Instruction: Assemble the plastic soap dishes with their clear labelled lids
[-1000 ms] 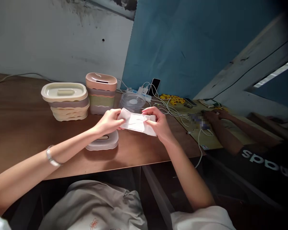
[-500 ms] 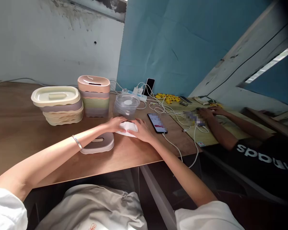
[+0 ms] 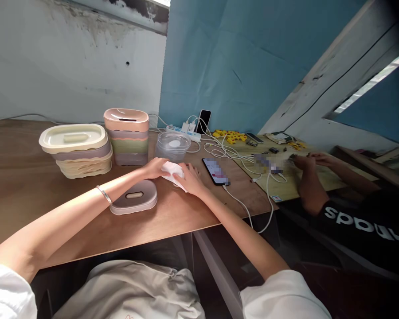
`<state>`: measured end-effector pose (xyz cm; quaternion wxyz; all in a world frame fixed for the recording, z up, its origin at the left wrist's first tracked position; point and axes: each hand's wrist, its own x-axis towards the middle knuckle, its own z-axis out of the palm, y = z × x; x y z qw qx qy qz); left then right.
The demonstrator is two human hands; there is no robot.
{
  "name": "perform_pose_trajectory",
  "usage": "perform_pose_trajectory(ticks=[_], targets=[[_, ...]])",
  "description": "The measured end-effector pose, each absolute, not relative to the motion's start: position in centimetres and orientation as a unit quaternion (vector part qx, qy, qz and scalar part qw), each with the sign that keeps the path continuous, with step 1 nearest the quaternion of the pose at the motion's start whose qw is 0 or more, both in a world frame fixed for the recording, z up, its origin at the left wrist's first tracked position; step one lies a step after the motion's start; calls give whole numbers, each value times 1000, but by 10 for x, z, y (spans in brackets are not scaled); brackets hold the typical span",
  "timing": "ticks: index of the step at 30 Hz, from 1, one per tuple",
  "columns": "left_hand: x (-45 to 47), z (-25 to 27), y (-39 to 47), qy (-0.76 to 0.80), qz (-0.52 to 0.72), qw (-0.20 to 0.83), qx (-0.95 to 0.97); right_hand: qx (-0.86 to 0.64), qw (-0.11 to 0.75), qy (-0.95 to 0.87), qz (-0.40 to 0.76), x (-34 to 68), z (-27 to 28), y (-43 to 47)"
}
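A folded white tissue is held between my two hands, above the brown table. My left hand has its fingers closed on the tissue's left side. On the other side, my right hand grips it with the thumb in front and the fingers bent behind. A thin pale curved edge shows beneath the tissue; what it belongs to is hidden. Just behind my hands stand round clear plastic containers. A mauve oval lid lies flat near my left forearm.
Stacked cream and mauve oval boxes and a taller peach-topped stack stand at the left. Right of my hands lies a phone with white cables. A power strip sits at the back. Another person's hands are over the adjoining table.
The tissue has been tilted and raised slightly between my hands, and my left hand has moved a little left. The other person's hands have shifted right. The view has shifted slightly.
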<state>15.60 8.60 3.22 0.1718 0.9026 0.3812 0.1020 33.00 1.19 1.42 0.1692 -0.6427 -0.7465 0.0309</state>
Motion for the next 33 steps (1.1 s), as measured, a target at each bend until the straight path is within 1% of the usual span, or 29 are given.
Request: perform_pose_trajectory(ticks=[2, 4, 7, 9, 11, 15, 18, 21, 24, 27, 30, 33], targets=[[156, 35, 79, 401, 107, 156, 896, -615, 182, -767, 2, 328, 14, 10], [155, 38, 70, 428, 100, 137, 888, -544, 195, -816, -28, 328, 12, 7], [151, 46, 55, 477, 78, 98, 870, -432, 193, -880, -40, 331, 5, 6], [147, 52, 46, 496, 69, 74, 862, -406, 190, -893, -36, 334, -1, 8], [146, 57, 42, 501, 65, 62, 861, -393, 206, -895, -36, 336, -5, 11], [148, 64, 47, 491, 65, 80, 865, -363, 252, -897, -3, 336, -11, 17], [151, 63, 57, 489, 76, 106, 862, -337, 253, -907, 14, 334, -16, 18], [151, 58, 66, 491, 89, 128, 857, -301, 291, -906, 68, 334, -19, 12], [153, 53, 70, 493, 96, 138, 854, -353, 400, -839, 108, 345, -18, 6], [163, 49, 67, 484, 94, 139, 859, -474, 483, -732, 77, 370, -6, 17], [180, 47, 57, 467, 81, 128, 871, -576, 505, -642, 34, 402, 14, 49], [199, 44, 46, 456, 59, 104, 882, -667, 473, -575, 8, 424, 31, 88]])
